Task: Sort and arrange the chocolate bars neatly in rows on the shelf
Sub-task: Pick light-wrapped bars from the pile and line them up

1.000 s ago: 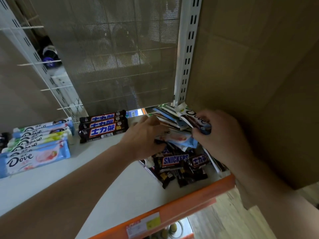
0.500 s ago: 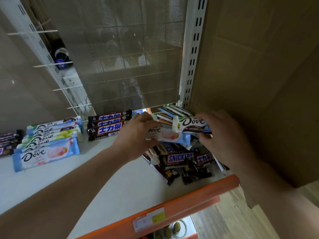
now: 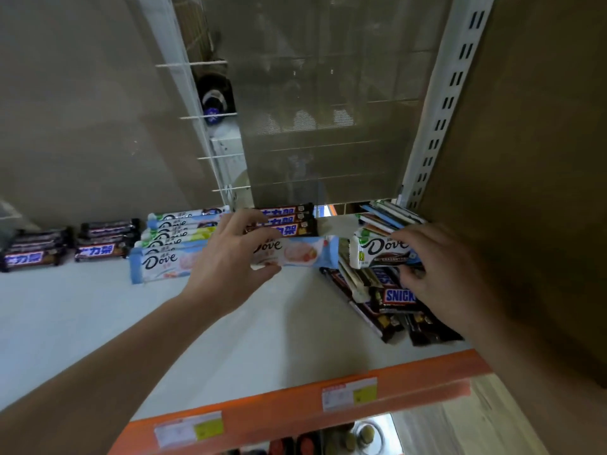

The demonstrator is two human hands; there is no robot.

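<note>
— Where were the hands when you looked over?

— Both were above the white shelf (image 3: 230, 333). The left hand (image 3: 230, 257) gripped a pale blue Dove bar (image 3: 295, 254), fingers curled over its top edge and thumb underneath. It held the bar lengthwise, just in front of a stack of dark Snickers bars (image 3: 289, 220) at the back. The right hand (image 3: 437, 267) pinched a white-and-brown Dove bar (image 3: 377, 252) by its right end, over the loose heap (image 3: 387, 300).

— And the rest of the chocolate?

— A tidy row of Dove bars (image 3: 170, 238) lay just left of the left hand, with a pale blue one at the front. Further left stood two more dark stacks (image 3: 105, 241), side by side. The heap sat at the shelf's right end, with Snickers bars lying at all angles. Some thin bars (image 3: 387, 215) were tilted at the back, near the slotted upright (image 3: 450, 93).

— What else did you see there?

— An orange front edge (image 3: 410, 376) carried two price labels (image 3: 349, 394). A grey mesh panel (image 3: 328, 110) stood behind the shelf, and brown cardboard (image 3: 542, 159) closed off the right side.
</note>
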